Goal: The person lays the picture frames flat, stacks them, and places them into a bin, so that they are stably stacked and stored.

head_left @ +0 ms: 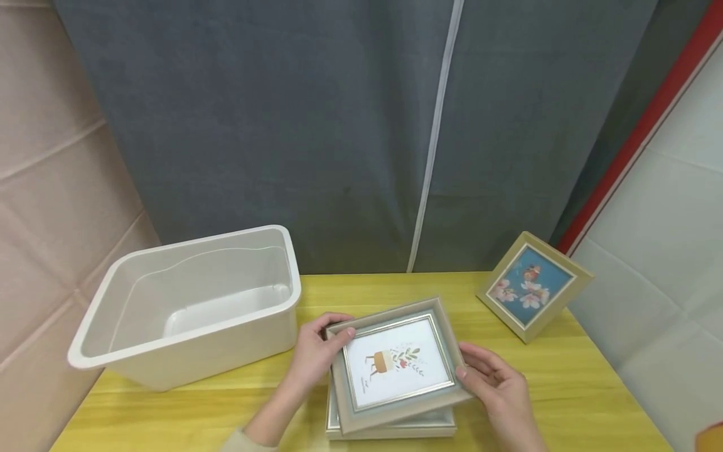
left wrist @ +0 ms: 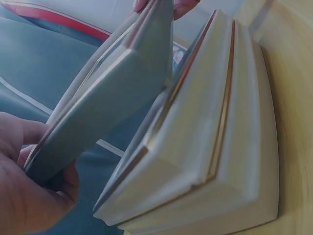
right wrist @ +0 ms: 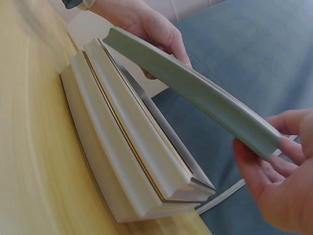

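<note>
Picture frame [head_left: 398,364], flat, rectangular, smooth-sided

One raised frame [head_left: 398,363], two stacked frames [head_left: 395,432] beneath it, well forward of the table's [head_left: 350,285] back edge, and one standing frame [head_left: 531,287] by the back right corner: four frames altogether. One bin [head_left: 209,351] sits toward the left edge. One table.
</note>
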A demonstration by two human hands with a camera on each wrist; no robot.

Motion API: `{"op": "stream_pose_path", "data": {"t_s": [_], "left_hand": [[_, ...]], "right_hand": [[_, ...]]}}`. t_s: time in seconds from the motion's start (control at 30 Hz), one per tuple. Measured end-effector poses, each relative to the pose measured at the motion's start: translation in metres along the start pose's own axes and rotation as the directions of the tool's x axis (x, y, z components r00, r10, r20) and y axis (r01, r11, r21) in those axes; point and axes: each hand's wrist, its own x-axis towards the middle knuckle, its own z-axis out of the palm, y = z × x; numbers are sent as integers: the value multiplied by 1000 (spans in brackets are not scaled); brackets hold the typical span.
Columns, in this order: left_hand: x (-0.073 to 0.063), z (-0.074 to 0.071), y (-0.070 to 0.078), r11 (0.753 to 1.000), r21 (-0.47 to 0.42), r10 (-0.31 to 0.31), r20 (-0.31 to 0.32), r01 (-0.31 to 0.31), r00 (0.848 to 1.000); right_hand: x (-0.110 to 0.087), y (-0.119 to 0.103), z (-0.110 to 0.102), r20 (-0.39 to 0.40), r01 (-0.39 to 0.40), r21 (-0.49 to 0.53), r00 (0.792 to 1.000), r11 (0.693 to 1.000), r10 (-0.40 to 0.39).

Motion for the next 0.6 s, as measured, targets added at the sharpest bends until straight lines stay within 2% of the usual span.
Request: {"op": "stream_pose_path", "data": {"t_s": [0.17, 0.23, 0.4, 0.6], "left_hand": [[2, 0, -7, 1000, 13, 0, -26, 0, 1000], [4, 0, -10, 1000, 23, 4, -34, -3, 999], [6, 2, -16, 999, 45, -5, -33, 6, 999], [7, 4, -17, 998, 62, -12, -27, 14, 1000]], "right_hand": [[-4, -2, 0, 77, -48, -85, 996, 995, 55], [-5, -2, 0, 103, -39, -91, 994, 995, 48], [-4, 1, -1, 109, -40, -92, 993, 995, 50], [-4, 1, -5, 123, -109, -101, 985, 989, 121]]}}
